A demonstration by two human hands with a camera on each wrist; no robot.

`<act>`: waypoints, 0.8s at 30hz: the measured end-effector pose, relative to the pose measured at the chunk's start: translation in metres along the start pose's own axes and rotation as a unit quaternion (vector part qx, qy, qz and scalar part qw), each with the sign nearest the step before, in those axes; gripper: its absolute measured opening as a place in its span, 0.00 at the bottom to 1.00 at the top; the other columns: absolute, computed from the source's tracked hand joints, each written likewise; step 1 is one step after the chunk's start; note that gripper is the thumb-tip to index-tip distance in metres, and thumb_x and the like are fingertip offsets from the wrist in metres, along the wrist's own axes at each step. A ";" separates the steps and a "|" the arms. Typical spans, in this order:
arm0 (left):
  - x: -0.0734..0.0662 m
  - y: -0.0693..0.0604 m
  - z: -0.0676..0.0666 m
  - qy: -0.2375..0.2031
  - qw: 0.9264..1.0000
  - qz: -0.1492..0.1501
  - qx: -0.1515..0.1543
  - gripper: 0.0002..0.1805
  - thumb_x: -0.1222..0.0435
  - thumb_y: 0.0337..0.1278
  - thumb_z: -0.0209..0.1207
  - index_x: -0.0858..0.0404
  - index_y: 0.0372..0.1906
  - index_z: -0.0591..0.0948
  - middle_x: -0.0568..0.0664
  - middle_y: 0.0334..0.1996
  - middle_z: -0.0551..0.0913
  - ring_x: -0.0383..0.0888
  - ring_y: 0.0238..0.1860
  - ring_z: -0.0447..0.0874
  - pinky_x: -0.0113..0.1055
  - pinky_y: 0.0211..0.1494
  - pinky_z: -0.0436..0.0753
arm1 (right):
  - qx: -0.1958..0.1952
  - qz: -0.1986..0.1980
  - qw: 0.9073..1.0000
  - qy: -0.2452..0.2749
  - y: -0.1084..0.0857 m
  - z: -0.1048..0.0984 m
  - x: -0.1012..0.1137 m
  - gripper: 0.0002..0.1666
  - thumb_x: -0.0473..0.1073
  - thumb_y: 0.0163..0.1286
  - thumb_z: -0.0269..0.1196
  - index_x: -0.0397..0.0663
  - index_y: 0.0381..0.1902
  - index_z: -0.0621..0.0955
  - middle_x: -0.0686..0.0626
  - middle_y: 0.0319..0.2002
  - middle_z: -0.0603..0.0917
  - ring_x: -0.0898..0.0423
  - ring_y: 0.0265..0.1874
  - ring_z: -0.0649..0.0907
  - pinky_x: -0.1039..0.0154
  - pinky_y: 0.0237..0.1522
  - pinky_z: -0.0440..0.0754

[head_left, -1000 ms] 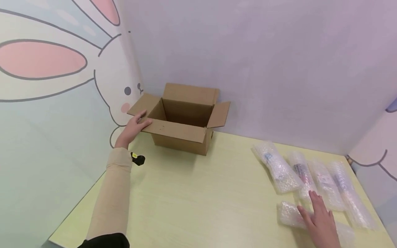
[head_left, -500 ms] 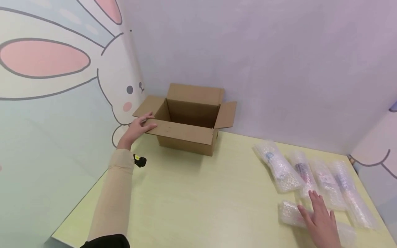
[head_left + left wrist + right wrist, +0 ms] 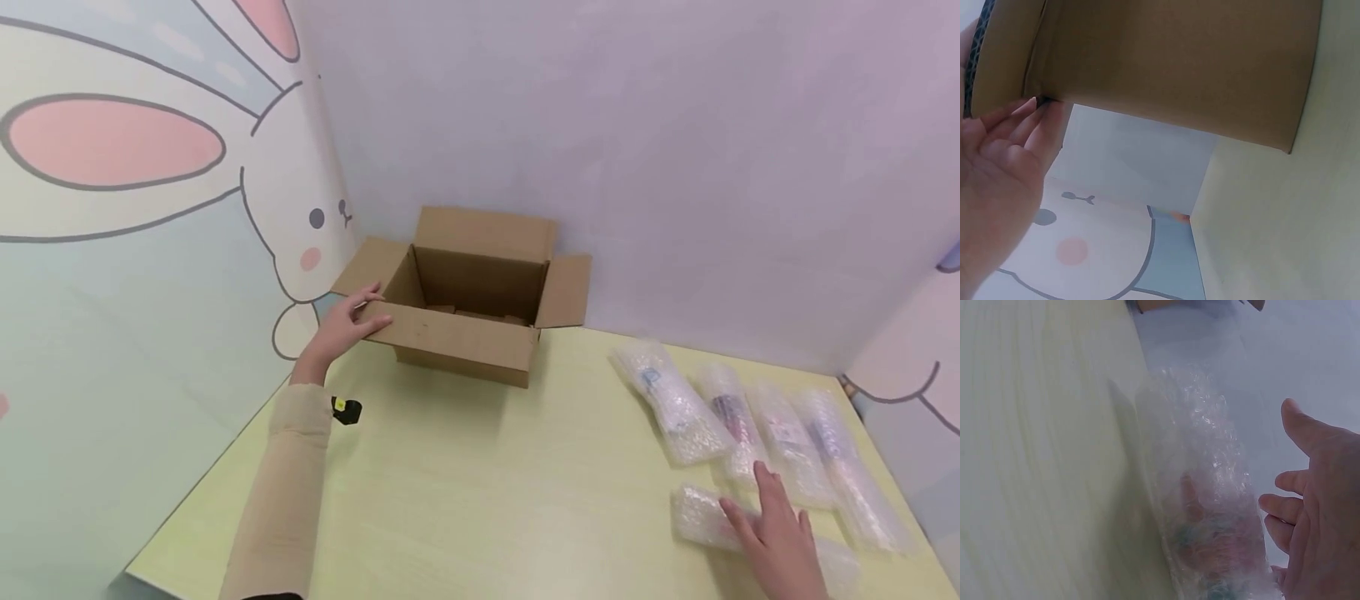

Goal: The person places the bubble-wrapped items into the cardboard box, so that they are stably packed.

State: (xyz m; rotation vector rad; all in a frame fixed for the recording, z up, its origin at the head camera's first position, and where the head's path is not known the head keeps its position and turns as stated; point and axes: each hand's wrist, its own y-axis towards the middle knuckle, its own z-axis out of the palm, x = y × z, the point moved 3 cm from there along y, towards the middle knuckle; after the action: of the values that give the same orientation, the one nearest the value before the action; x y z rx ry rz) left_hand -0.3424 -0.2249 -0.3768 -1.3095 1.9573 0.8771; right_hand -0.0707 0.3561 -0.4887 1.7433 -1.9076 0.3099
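Observation:
My left hand [image 3: 341,329] grips an open cardboard box [image 3: 465,368] at its near left corner, thumb on top of the front flap [image 3: 457,333]. From below, the left wrist view shows the fingers [image 3: 1029,128] holding that corner. My right hand [image 3: 783,542] hovers with spread fingers over a bubble-wrapped package [image 3: 705,517] lying crosswise at the near right. In the right wrist view the fingers look apart from the bubble wrap [image 3: 1204,456], which has pinkish and green contents blurred inside. Whether the palm touches the package is hidden.
Several more bubble-wrapped packages, among them a wide one [image 3: 675,404] and a long one [image 3: 851,471], lie side by side at the right of the pale yellow table [image 3: 480,492]. A lilac wall [image 3: 637,167] stands behind, and a wall with a painted rabbit [image 3: 277,217] at left.
The box has shifted right and slightly nearer, with my left hand moving along on its corner. More of its inner floor shows now. The right hand and the packages have barely moved.

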 end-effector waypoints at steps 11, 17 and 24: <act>-0.017 -0.016 0.006 0.014 1.000 -0.003 0.011 0.23 0.53 0.61 0.62 0.65 0.53 0.74 0.49 0.77 0.55 0.56 0.77 0.52 0.55 0.76 0.60 | 0.016 0.013 1.000 -0.005 -0.006 -0.002 -0.006 0.44 0.51 0.78 0.45 0.37 0.76 0.37 0.24 0.73 0.43 0.34 0.75 0.34 0.27 0.66 0.21; -0.026 -0.023 0.009 0.044 0.999 -0.007 0.020 0.25 0.48 0.59 0.61 0.62 0.51 0.75 0.48 0.77 0.55 0.57 0.75 0.58 0.53 0.74 0.64 | 0.024 0.012 1.000 -0.008 -0.007 -0.005 -0.008 0.45 0.51 0.78 0.45 0.36 0.76 0.35 0.23 0.72 0.41 0.34 0.74 0.33 0.31 0.67 0.18; -0.031 -0.036 0.011 0.050 0.999 0.003 0.012 0.22 0.49 0.59 0.62 0.61 0.48 0.77 0.51 0.76 0.58 0.57 0.74 0.59 0.53 0.73 0.66 | 0.025 -0.007 1.000 0.013 -0.007 -0.003 -0.007 0.47 0.50 0.76 0.51 0.37 0.76 0.40 0.22 0.72 0.46 0.36 0.75 0.35 0.32 0.68 0.18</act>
State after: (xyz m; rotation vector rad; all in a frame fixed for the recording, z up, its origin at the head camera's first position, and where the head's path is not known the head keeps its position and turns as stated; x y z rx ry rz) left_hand -0.2977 -0.2105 -0.3655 -1.3580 2.0435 0.8013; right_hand -0.0629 0.3625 -0.4909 1.7761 -1.8842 0.3763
